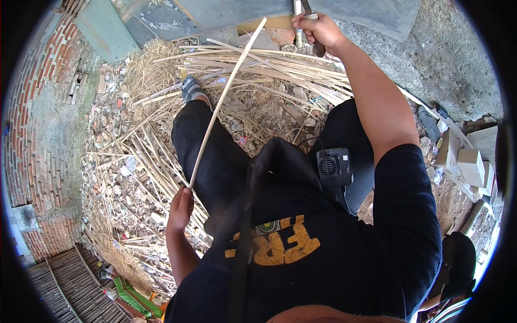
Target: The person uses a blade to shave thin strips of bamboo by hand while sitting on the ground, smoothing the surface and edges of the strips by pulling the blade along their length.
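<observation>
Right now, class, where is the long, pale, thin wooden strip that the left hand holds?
In the head view, the strip slants upward, mostly left of centre, from the left hand across the black-trousered leg, passing right of the grey striped sandal.

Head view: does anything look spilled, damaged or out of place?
The brick wall at left looks worn: its grey coating is patchy. Pale strips lie in loose, crossing heaps over littered rubble, which looks untidy. Nothing seems amiss with the strip in the left hand.
</observation>
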Demonstrator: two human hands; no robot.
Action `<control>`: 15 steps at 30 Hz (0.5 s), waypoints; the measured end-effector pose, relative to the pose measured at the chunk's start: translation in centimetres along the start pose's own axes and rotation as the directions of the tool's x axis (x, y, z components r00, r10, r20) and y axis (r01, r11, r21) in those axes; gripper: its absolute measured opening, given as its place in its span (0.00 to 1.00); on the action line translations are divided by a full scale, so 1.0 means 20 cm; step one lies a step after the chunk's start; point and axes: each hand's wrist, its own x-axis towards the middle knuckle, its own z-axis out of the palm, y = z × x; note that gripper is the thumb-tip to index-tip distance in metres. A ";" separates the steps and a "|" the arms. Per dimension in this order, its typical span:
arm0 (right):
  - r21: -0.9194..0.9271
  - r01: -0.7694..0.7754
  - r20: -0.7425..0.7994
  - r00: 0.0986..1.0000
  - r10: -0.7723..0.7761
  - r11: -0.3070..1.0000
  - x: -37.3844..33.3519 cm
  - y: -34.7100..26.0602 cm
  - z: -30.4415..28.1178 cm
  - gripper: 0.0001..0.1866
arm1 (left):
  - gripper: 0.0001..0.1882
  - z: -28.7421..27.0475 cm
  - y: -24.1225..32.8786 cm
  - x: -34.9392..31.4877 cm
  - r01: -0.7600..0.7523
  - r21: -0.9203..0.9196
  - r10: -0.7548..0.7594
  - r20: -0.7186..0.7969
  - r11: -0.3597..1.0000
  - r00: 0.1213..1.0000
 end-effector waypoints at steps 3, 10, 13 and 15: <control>-0.310 0.007 -0.074 0.997 -0.031 0.951 -0.01 -0.03 0.01 0.12 | 0.19 0.05 -0.04 0.00 -0.136 0.150 0.150 -0.085 0.979 0.985; -0.749 0.294 0.276 0.953 -0.124 0.594 -0.10 -0.09 0.16 0.21 | 0.21 0.17 -0.08 -0.04 -0.232 0.438 0.347 -0.202 0.868 0.916; -0.729 0.422 0.449 0.889 -0.090 0.538 -0.16 -0.10 0.29 0.21 | 0.20 0.21 -0.04 -0.03 -0.198 0.594 0.399 -0.229 0.780 0.888; -0.673 0.457 0.511 0.856 -0.081 0.582 -0.23 -0.11 0.38 0.18 | 0.19 0.24 0.00 -0.04 -0.158 0.679 0.419 -0.237 0.717 0.877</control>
